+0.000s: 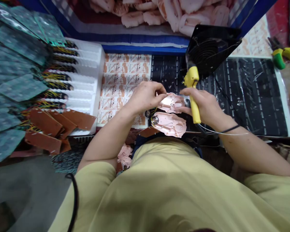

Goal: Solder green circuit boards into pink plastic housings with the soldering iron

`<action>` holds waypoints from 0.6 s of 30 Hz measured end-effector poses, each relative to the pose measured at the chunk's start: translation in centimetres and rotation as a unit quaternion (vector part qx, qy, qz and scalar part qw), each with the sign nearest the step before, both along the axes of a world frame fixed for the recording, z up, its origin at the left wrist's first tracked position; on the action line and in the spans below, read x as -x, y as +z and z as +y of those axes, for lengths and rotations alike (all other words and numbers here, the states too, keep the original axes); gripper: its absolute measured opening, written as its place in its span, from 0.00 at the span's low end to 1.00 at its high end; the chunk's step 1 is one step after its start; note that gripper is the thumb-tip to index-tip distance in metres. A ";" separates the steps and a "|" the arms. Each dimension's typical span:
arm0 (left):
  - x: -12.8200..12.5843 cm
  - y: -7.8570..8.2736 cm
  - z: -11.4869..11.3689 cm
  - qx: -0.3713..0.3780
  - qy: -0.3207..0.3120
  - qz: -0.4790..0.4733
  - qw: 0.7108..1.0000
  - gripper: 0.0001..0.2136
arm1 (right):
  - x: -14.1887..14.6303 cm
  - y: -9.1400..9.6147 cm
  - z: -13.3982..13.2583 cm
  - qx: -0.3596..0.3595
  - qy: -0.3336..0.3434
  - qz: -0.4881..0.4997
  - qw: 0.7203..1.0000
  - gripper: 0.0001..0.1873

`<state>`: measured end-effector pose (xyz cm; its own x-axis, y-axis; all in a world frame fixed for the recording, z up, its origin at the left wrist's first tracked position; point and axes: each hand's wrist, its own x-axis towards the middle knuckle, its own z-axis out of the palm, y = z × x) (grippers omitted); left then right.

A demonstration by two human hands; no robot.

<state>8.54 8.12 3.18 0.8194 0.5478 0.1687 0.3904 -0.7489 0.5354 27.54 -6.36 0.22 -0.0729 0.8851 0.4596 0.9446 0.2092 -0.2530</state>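
Head view, watched from my remote seat, puts a pale pink plastic shell with a wavy edge (170, 103) on the black-topped surface (251, 100), directly between the two hands. Its long axis runs roughly left to right, one end toward each hand, so I would call neither clearly nearer. The left hand (147, 95) arches over the left end, thumb and forefinger drawn close together; whether they pinch anything I cannot tell. The right hand (206, 104) is curled around the handle of a yellow plastic glue gun (195, 111), two fingers reaching past it toward the shell's right end. I judge the gun's heading to matter most: its front end points away from the wearer, toward a square black fan (211, 48), beyond the shell rather than over it. Just beside the shell, nearer the wearer, I see a second pale pink shell (171, 124), lying nearly parallel, with a black-rimmed round disc (155, 120) at its left end. A small black round part (148, 113) sits below the left hand.
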 end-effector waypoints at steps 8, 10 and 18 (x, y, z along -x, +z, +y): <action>-1.2 -1.3 0.0 -0.044 -0.012 0.081 0.996 0.10 | -0.8 2.4 -7.2 -0.157 0.023 0.000 0.987 0.26; -1.2 -1.3 -0.2 -0.049 -0.015 0.093 0.994 0.10 | -1.4 2.4 -8.7 -0.176 -0.043 -0.033 0.983 0.33; -1.4 -1.3 -0.7 -0.093 -0.026 0.125 0.987 0.11 | -0.8 -1.0 -9.2 -0.200 -0.019 0.085 0.976 0.30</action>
